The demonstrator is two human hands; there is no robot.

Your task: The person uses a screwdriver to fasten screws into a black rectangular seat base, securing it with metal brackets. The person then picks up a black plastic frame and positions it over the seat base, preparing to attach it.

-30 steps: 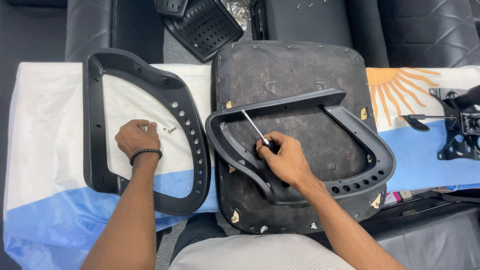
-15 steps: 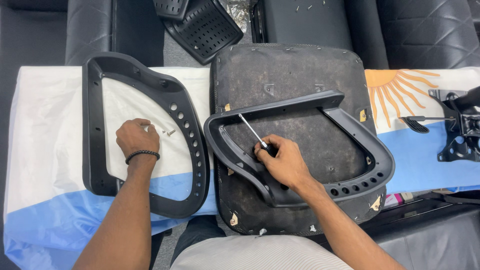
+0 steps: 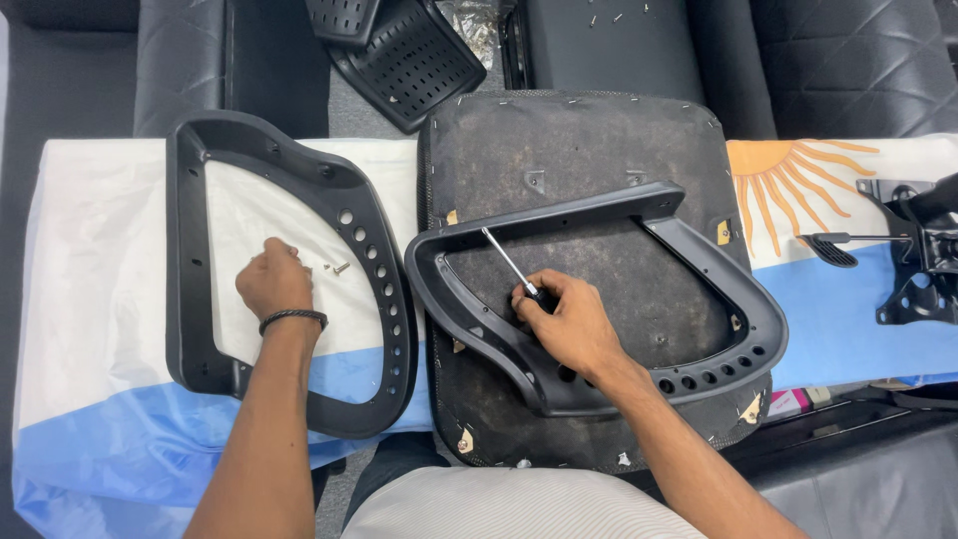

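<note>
My right hand (image 3: 569,319) grips a screwdriver (image 3: 507,264) whose shaft points up and left. It rests on a black plastic armrest frame (image 3: 639,215) that lies on the dark underside of a chair seat (image 3: 569,140). My left hand (image 3: 273,282), with a black band on the wrist, is fisted on the white cloth inside a second black armrest frame (image 3: 190,240). A few small screws (image 3: 334,267) lie just right of its knuckles; whether it holds any I cannot tell.
A white and light-blue cloth with a yellow sun print (image 3: 798,175) covers the table. A black metal chair mechanism with a lever (image 3: 913,255) sits at the right edge. Perforated black plastic panels (image 3: 404,55) and black chair cushions (image 3: 609,45) lie beyond the table.
The armrest frame on the seat and my right hand with the screwdriver have shifted slightly left. My left hand stays by the screws.
</note>
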